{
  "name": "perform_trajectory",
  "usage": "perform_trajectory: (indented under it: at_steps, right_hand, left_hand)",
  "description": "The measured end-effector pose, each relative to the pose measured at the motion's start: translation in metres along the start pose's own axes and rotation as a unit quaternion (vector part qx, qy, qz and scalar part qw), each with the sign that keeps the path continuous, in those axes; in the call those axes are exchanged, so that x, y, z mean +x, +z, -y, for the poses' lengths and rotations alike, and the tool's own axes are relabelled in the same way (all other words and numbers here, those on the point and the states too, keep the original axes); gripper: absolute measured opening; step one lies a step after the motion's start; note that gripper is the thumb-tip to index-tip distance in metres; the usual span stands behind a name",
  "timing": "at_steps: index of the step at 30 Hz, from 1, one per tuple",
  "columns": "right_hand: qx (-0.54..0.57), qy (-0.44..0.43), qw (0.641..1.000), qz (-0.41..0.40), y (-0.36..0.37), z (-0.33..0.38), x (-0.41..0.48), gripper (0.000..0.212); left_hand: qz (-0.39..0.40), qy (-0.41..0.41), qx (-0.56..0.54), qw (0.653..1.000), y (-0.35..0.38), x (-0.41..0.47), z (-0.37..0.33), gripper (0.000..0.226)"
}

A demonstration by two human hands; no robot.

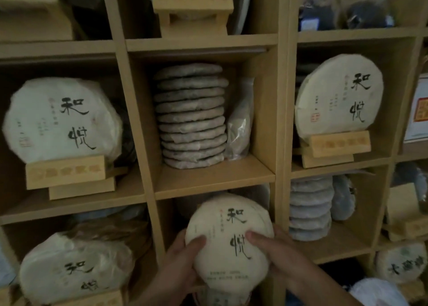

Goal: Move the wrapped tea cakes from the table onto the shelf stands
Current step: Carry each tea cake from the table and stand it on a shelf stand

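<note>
A round tea cake (228, 238) in white paper with black brush characters is upright in front of the lower middle shelf compartment. My left hand (183, 261) grips its left edge, thumb on the front. My right hand (278, 257) grips its right edge, thumb also on the front. A wooden stand under it is hidden by the cake and my hands. Matching wrapped cakes stand on wooden stands: one at the left (62, 120) on its stand (67, 173), one at the right (340, 97) on its stand (338, 146), one at the lower left (74, 268).
The wooden shelf unit (213, 178) fills the view. A stack of several unwrapped cakes (191, 116) and a plastic bag (240, 118) fill the middle compartment. Another stack (310, 208) sits lower right. A stand (193, 9) holds a cake above.
</note>
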State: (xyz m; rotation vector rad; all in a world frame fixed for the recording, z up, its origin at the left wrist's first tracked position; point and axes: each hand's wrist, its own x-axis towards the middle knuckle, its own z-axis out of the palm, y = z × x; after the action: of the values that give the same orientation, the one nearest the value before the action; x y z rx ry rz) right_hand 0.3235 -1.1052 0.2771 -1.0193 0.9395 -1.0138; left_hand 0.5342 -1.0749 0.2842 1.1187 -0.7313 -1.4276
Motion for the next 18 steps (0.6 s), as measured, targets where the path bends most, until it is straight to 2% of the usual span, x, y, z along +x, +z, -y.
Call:
perform_trajectory:
  at_steps: [3, 4, 7, 9, 15, 18]
  right_hand:
    - [0.003, -0.015, 1.000, 0.008, 0.005, 0.014, 0.032, 0.032]
    - [0.011, -0.020, 1.000, 0.004, 0.009, 0.016, 0.041, 0.030]
    - [0.022, -0.050, 0.998, 0.016, 0.018, 0.016, 0.073, 0.045]
    - [0.036, -0.058, 0.998, 0.010, 0.018, 0.015, 0.094, 0.043]
    - [0.019, -0.069, 0.997, -0.031, 0.017, 0.008, 0.129, 0.053]
    - [-0.036, -0.120, 0.991, -0.056, 0.018, 0.003, 0.130, 0.047]
  left_hand:
    - [0.002, 0.026, 0.001, 1.000, -0.001, 0.030, -0.018, 0.033]
    - [0.004, 0.036, 0.008, 0.999, -0.002, 0.039, -0.024, 0.034]
    - [-0.039, 0.087, 0.023, 0.995, 0.007, 0.062, -0.031, 0.033]
    - [-0.098, 0.114, 0.010, 0.989, 0.020, 0.075, -0.028, 0.034]
    - [-0.248, 0.103, 0.009, 0.963, 0.028, 0.117, -0.014, 0.049]
    - [-0.259, 0.145, 0.063, 0.953, 0.029, 0.122, -0.006, 0.052]
